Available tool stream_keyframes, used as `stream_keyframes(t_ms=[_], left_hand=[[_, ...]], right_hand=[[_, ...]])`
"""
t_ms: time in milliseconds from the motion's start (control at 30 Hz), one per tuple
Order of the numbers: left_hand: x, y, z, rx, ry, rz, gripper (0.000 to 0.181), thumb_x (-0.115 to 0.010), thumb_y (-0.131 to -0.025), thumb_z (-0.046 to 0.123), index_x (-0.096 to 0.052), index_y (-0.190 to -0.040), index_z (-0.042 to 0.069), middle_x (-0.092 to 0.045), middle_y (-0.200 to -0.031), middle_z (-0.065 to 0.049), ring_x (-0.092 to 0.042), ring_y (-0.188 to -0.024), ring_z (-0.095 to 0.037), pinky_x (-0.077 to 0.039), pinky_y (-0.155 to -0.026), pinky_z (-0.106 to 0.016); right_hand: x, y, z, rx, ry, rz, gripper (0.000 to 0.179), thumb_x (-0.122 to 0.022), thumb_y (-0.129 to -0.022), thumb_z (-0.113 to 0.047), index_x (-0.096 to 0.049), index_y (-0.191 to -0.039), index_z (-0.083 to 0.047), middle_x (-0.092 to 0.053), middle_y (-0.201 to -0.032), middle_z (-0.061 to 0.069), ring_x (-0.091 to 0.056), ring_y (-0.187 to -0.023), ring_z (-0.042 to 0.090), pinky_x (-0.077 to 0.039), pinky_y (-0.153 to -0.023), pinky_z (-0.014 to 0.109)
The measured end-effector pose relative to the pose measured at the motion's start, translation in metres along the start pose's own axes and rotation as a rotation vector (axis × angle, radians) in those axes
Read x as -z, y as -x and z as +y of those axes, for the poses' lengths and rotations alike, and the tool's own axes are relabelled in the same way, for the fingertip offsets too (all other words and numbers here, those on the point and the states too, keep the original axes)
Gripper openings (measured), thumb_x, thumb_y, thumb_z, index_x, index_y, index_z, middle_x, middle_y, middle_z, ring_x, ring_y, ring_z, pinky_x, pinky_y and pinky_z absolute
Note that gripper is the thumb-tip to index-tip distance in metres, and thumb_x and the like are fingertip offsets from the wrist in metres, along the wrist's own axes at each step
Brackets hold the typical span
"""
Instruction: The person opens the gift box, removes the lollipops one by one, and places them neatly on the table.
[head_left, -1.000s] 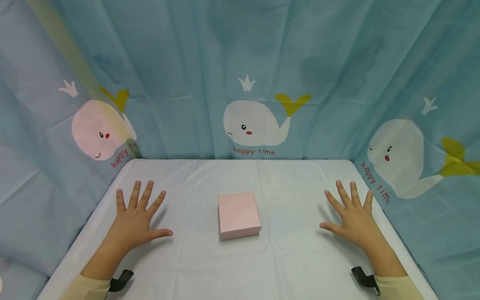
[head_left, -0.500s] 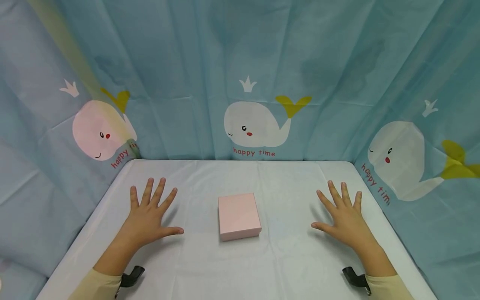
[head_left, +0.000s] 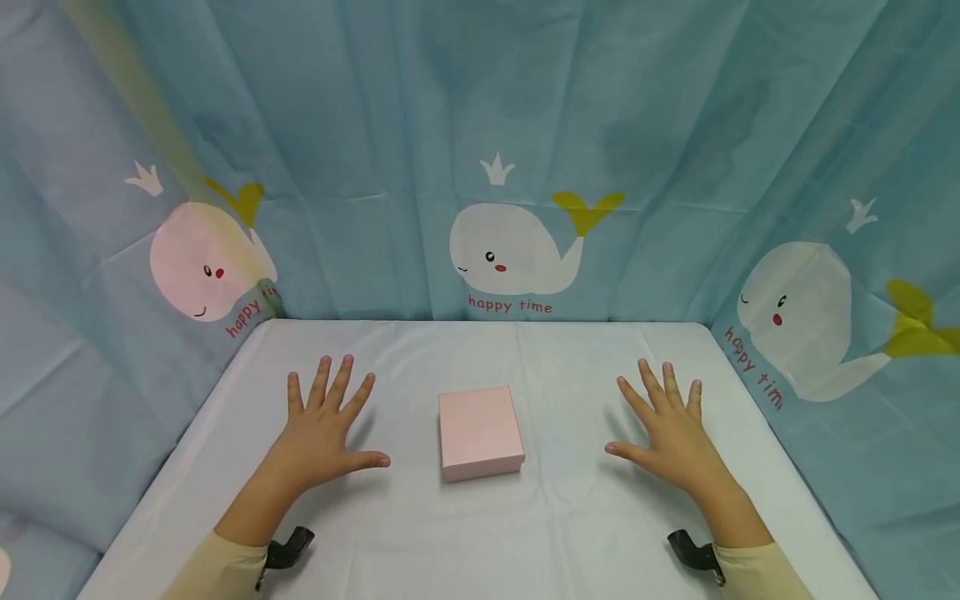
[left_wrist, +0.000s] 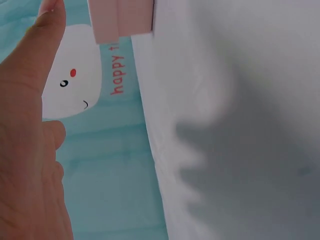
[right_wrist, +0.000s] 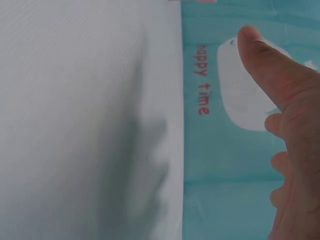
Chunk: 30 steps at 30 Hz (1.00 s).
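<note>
A square pink box with a lid sits near the middle of the white table, turned slightly. To its left is my left hand, palm down, fingers spread and straight, thumb pointing toward the box. My right hand mirrors it on the other side, spread in the same way and farther from the box. Both hands hold nothing and cast shadows on the cloth beneath. In the left wrist view a corner of the pink box shows at the top, beyond the thumb.
White cloth covers the table. Blue curtains printed with whales hang along its back and both sides. A black wrist mount sticks out from the left sleeve, another black mount from the right one.
Both hands have moved inward toward the box, the left one to the right and the right one to the left. Their fingers stay spread, and the box has not moved.
</note>
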<state>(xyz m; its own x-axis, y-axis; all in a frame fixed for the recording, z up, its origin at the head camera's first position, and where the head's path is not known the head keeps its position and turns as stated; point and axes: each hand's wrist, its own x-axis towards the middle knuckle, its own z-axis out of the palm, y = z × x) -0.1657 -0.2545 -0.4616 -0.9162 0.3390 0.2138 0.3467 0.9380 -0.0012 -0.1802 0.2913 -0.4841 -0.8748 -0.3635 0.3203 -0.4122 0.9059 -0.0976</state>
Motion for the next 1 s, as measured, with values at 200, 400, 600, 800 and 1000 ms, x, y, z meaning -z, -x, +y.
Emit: stream_keyframes(t_ms=[200, 400, 600, 800, 1000], left_hand=[[-0.003, -0.006, 0.016, -0.009, 0.054, -0.024, 0.128, -0.068, -0.067, 0.088, -0.024, -0.164, 0.016, 0.002, -0.173, -0.017, 0.015, -0.157, -0.042, 0.009, -0.116, -0.080], [-0.010, -0.009, 0.029, -0.017, 0.130, -0.034, 0.129, -0.072, -0.068, 0.084, -0.020, -0.165, 0.017, 0.011, -0.173, -0.011, 0.013, -0.157, -0.043, 0.007, -0.116, -0.080], [-0.017, -0.010, 0.042, -0.033, 0.254, -0.049, 0.129, -0.076, -0.070, 0.078, -0.015, -0.166, 0.017, 0.010, -0.173, -0.011, 0.012, -0.157, -0.043, 0.009, -0.117, -0.078], [-0.023, -0.013, 0.052, -0.028, 0.411, -0.073, 0.129, -0.083, -0.071, 0.067, -0.013, -0.166, 0.015, 0.006, -0.173, -0.014, 0.013, -0.157, -0.041, 0.012, -0.119, -0.075], [-0.027, -0.014, 0.060, -0.012, 0.569, -0.077, 0.122, -0.083, -0.077, 0.057, -0.011, -0.166, 0.012, 0.003, -0.173, -0.013, 0.010, -0.158, -0.041, 0.005, -0.120, -0.075]], right_hand=[[-0.001, -0.007, -0.013, 0.010, -0.048, -0.003, 0.110, -0.072, -0.077, -0.076, -0.032, -0.162, -0.020, -0.010, -0.172, 0.015, 0.004, -0.157, 0.047, 0.015, -0.118, 0.075], [-0.003, -0.016, -0.027, 0.027, -0.089, -0.015, 0.111, -0.072, -0.077, -0.077, -0.030, -0.163, -0.020, -0.009, -0.173, 0.014, 0.006, -0.158, 0.043, 0.013, -0.119, 0.074], [-0.005, -0.021, -0.044, 0.055, -0.143, -0.035, 0.111, -0.069, -0.078, -0.078, -0.029, -0.163, -0.018, -0.010, -0.173, 0.013, 0.006, -0.158, 0.040, 0.012, -0.121, 0.072], [-0.002, -0.028, -0.064, 0.067, -0.255, -0.067, 0.110, -0.070, -0.080, -0.075, -0.027, -0.164, -0.017, -0.009, -0.173, 0.012, 0.005, -0.159, 0.037, 0.007, -0.123, 0.071], [-0.002, -0.035, -0.083, 0.088, -0.347, -0.094, 0.110, -0.072, -0.082, -0.071, -0.025, -0.164, -0.017, -0.003, -0.174, 0.004, 0.005, -0.160, 0.033, 0.004, -0.124, 0.070]])
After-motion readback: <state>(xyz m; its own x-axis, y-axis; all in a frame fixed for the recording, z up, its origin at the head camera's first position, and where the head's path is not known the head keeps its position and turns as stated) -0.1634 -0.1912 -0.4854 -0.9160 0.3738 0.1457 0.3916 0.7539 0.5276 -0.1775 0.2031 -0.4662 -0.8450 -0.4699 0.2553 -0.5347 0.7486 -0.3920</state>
